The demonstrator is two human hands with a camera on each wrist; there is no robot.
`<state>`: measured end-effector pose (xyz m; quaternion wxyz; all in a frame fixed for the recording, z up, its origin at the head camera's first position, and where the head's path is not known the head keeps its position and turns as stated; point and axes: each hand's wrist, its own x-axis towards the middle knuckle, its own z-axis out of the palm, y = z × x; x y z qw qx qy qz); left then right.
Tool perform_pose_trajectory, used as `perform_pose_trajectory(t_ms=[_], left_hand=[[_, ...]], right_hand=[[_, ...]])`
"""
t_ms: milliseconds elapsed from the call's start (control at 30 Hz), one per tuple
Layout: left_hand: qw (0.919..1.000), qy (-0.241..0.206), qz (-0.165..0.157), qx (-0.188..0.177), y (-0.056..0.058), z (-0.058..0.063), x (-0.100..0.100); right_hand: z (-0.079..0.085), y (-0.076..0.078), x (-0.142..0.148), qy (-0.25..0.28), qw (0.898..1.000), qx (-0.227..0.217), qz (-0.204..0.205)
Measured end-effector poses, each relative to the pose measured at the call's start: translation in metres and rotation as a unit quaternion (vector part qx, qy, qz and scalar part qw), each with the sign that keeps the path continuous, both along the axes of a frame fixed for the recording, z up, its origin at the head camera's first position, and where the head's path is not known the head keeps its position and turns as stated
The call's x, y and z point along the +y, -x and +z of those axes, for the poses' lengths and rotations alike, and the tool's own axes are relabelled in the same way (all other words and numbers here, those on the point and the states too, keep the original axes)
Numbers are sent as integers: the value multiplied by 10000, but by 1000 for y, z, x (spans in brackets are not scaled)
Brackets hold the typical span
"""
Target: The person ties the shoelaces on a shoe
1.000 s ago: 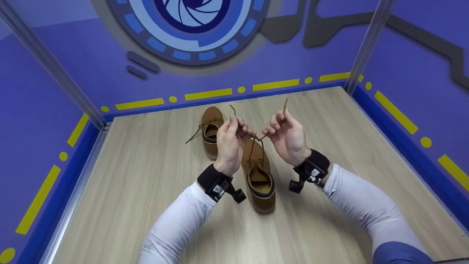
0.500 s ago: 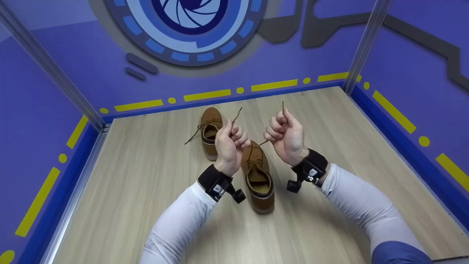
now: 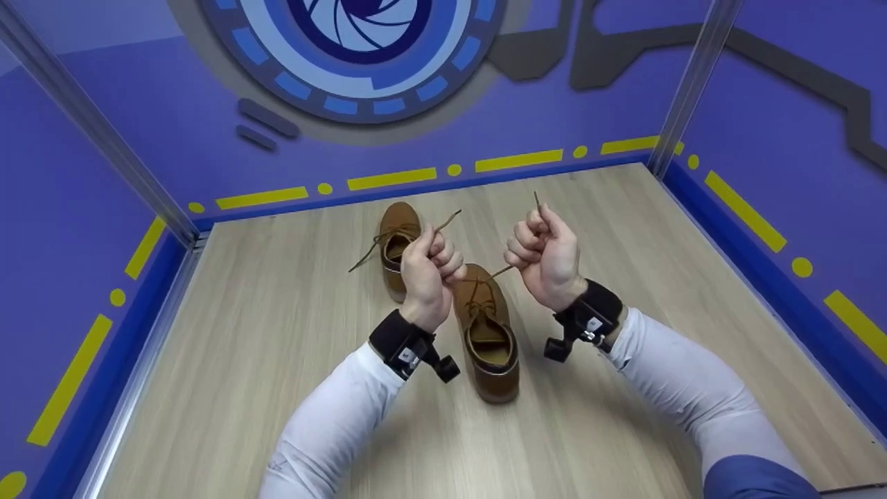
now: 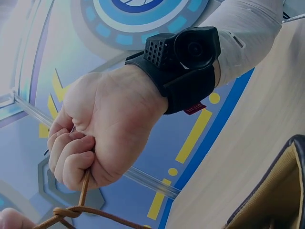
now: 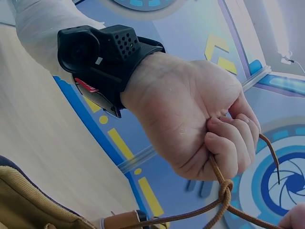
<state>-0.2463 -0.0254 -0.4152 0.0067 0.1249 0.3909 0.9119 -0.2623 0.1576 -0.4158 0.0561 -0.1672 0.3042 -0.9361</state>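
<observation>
A brown leather lace-up shoe point(image 3: 497, 381) rests on the table between my forearms, its toe pointing away. My left hand point(image 3: 428, 276) grips one end of its brown shoelace point(image 3: 500, 271), fingers curled into the palm and the lace tip poking out past the thumb. Higher and to the right, my right hand point(image 3: 546, 262) holds the other end, with a short tip above its thumb. Over the toe the two ends cross in a loose knot point(image 5: 225, 191). The right wrist view shows my left hand point(image 5: 190, 119); the left wrist view shows my right hand point(image 4: 105, 124).
The matching brown shoe point(image 3: 398, 215) stands behind and to the left, laced, with a loose lace end hanging to its left. Blue panels point(image 3: 388, 156) with yellow marks enclose the wooden table point(image 3: 291, 312) at the back and both sides.
My left hand's fingers have curled round the lace and its tip now leans right. The hands are slightly farther apart and the lace between them is straighter. Both shoes have stayed put.
</observation>
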Motion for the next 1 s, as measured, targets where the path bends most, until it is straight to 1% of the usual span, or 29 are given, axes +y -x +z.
perform_pose_trajectory(t_ms=[200, 333, 500, 700, 1000], left_hand=[[10000, 68, 64, 34, 1, 0, -6], [9998, 161, 121, -22, 0, -2, -9], [9996, 233, 162, -81, 1, -6, -15], [9996, 229, 119, -67, 2, -11, -19], [9991, 357, 124, -210, 2, -18, -20]], right_hand=[[0, 1, 5, 24, 10000, -49, -5], [-1, 2, 10, 26, 9999, -109, -3], [-3, 3, 18, 2, 9999, -109, -92], [-6, 3, 29, -19, 9997, -152, -164], [-9, 5, 40, -69, 9992, -212, -345]])
